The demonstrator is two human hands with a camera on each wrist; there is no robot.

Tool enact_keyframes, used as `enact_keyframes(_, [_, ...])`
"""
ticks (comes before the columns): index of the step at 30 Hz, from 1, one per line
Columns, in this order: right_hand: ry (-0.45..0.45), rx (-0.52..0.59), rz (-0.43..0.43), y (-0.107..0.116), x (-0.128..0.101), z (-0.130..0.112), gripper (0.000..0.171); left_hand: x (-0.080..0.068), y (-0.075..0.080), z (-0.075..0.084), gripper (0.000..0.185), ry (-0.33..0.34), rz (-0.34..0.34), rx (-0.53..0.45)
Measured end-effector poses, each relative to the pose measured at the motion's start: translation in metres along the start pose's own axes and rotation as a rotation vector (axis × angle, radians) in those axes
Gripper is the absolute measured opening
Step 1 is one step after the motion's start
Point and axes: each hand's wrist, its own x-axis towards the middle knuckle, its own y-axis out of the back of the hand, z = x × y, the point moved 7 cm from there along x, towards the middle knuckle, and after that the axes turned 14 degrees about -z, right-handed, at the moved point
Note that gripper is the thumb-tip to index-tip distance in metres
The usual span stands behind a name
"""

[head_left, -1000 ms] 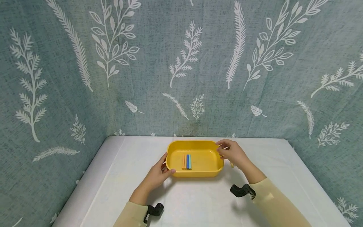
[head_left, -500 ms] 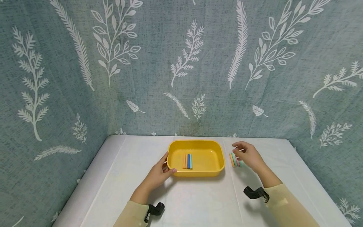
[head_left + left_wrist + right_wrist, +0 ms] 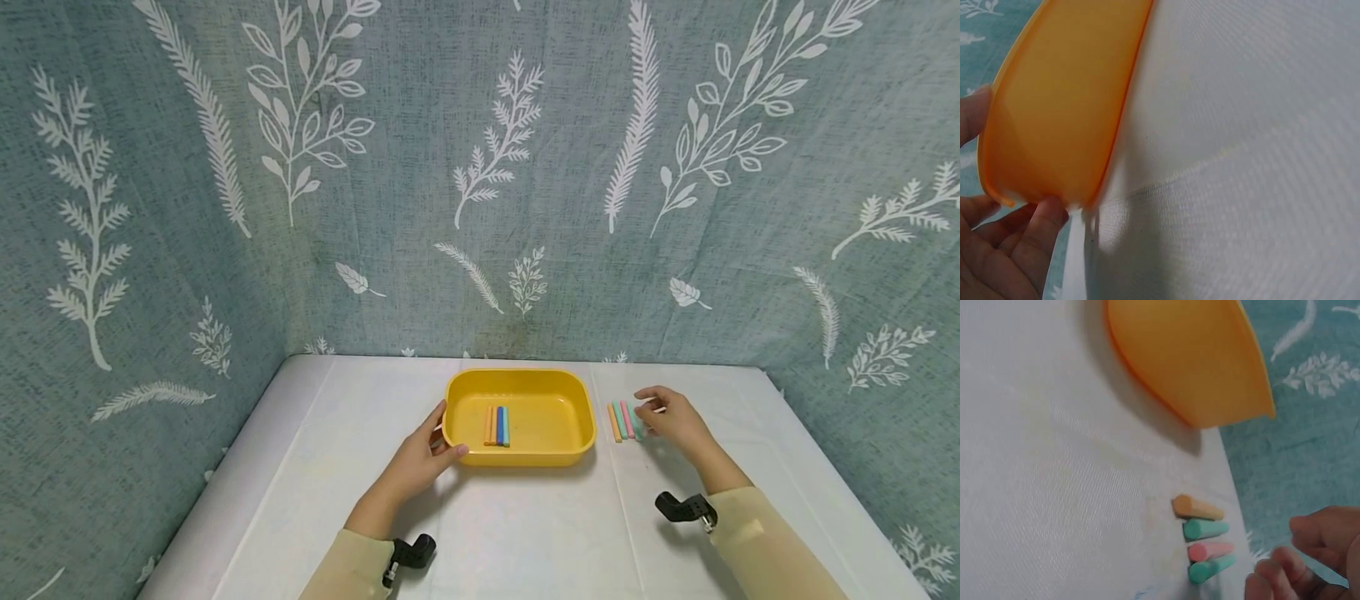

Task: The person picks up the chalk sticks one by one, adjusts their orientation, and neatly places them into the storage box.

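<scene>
Your left hand [image 3: 423, 457] grips yellow plastic tray [image 3: 577, 398] edge. Four chalk sticks [image 3: 496, 426] already inside. Right hand [image 3: 675, 419], fingers loosely curled, hovers beside four loose chalks [image 3: 622, 420] on white tabletop [image 3: 525, 525], not yet in.

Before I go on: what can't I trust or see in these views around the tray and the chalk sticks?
- Head view: whether the right hand touches the rightmost chalk stick; the fingers cover it.
- Right wrist view: the right hand is cut off by the frame edge; the yellow tray shows only its outer wall.
- Left wrist view: the left hand is cut off at the corner; the tray's inside is hidden.
- Head view: the sticks in the tray are too small to count surely.
</scene>
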Motion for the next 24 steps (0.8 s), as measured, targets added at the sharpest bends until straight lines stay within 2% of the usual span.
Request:
enact_keyframes(6, [-0.098,0.005,-0.049,-0.003,0.008,0.014,0.040,0.000,0.000,0.000,0.091,0.010,0.002,0.008])
enact_keyframes(11, [-0.178,-0.033,-0.090,-0.006,0.016,0.025,0.045,0.000,0.000,0.000,0.091,0.012,0.006,0.013])
enact_keyframes(20, [-0.233,-0.041,-0.162,-0.009,0.028,0.030,0.051,0.000,0.000,0.001,0.091,0.007,0.004,0.009])
enact_keyframes(24, [-0.225,-0.059,-0.207,-0.011,0.028,0.026,0.051,0.000,0.000,0.002,0.091,0.000,0.007,0.005])
